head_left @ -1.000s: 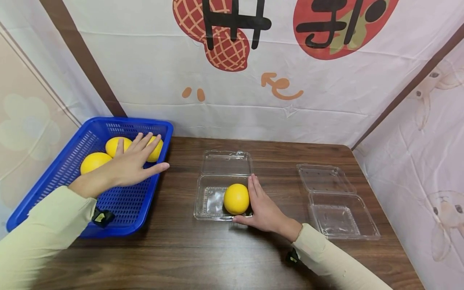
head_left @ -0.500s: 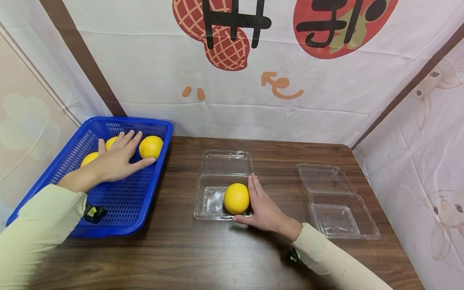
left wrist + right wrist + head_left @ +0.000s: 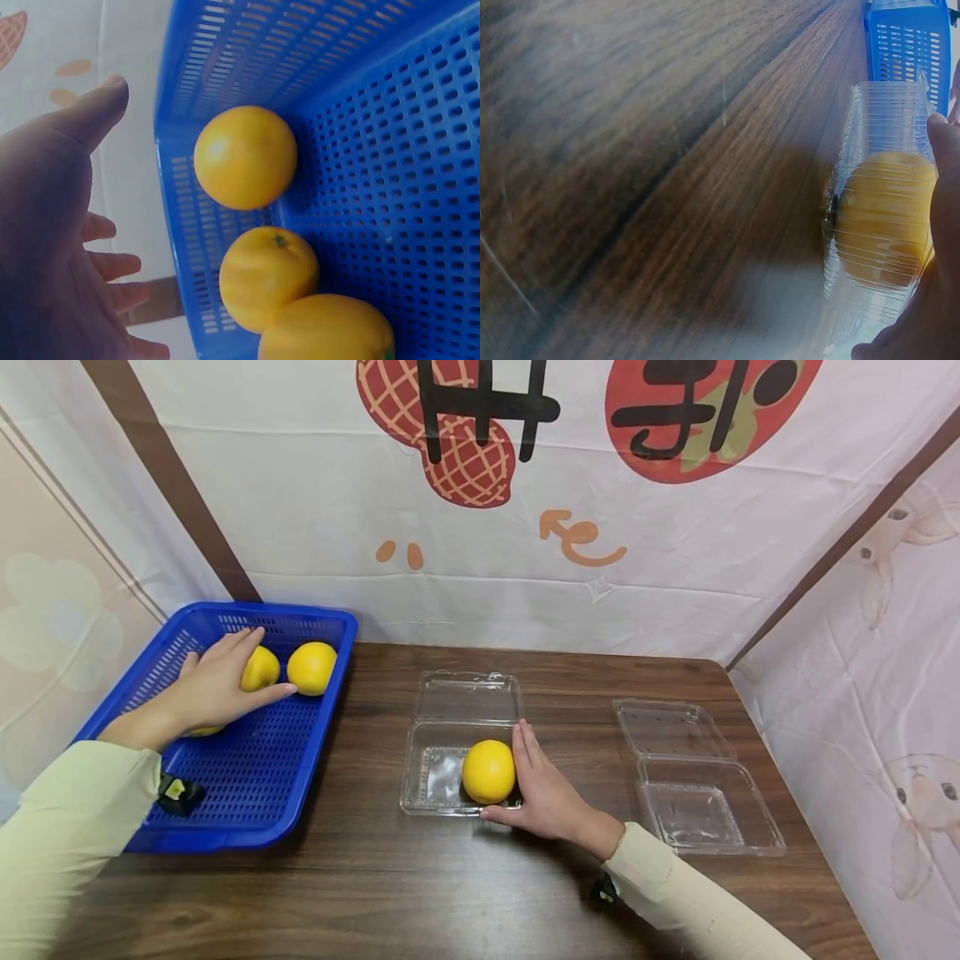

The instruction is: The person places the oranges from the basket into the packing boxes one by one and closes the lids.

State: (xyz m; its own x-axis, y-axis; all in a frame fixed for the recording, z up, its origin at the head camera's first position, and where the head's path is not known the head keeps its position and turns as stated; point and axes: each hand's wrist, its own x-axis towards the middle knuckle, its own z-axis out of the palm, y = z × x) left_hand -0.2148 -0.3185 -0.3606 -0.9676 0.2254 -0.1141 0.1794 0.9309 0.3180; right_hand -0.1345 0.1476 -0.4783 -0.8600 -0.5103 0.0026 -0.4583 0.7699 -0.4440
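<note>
My left hand (image 3: 210, 689) hovers over the blue basket (image 3: 296, 777) with fingers spread and nothing in its grasp. Below it lie three oranges: one (image 3: 312, 668) in the far right corner, another (image 3: 261, 668) beside it, and a third (image 3: 204, 732) mostly hidden by the hand. The left wrist view shows this third orange (image 3: 326, 330) touching its neighbour (image 3: 266, 277). My right hand (image 3: 551, 793) rests against the right side of a clear plastic clamshell box (image 3: 435, 777), fingers straight along the wall, thumb at the front rim. Inside, at the right, sits a single orange (image 3: 489, 772).
The box's open lid (image 3: 468, 697) lies back toward the wall. A second open clamshell box (image 3: 697, 814) stands at the right of the brown wooden table (image 3: 450, 893). A printed cloth (image 3: 315, 502) hangs behind the table.
My left hand has moved left across the basket, uncovering the far right orange and then the middle one. My right hand, the box and its orange stay put.
</note>
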